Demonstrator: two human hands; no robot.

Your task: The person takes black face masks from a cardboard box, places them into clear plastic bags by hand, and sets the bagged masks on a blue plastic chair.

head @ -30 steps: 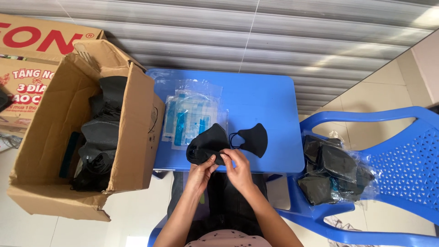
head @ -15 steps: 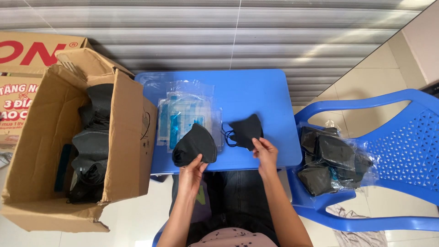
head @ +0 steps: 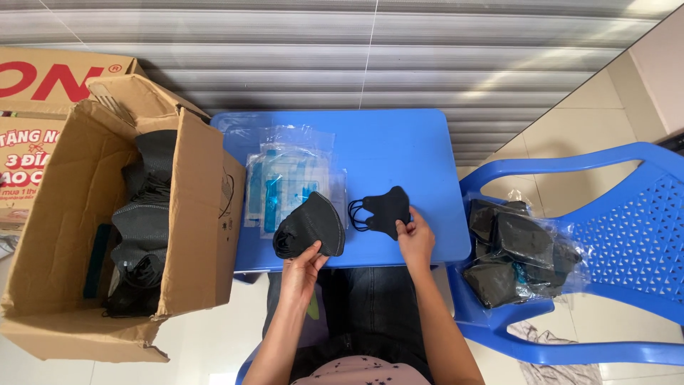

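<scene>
My left hand (head: 302,269) grips a stack of folded black face masks (head: 311,227) at the front edge of a small blue table (head: 399,146). My right hand (head: 415,239) pinches the lower edge of a single black mask (head: 387,211), which lies flat on the table with its ear loops trailing left. Clear plastic sleeves with blue inserts (head: 285,182) lie on the table just behind the stack.
An open cardboard box (head: 196,235) holding more black masks (head: 146,221) stands at the left, against the table. A blue plastic chair (head: 620,214) at the right carries several bagged black masks (head: 516,253). A printed carton (head: 32,85) sits far left. A corrugated metal shutter is behind.
My hands have separated: the right one carried a single mask off the stack to the right and laid it on the table. The left keeps the stack.
</scene>
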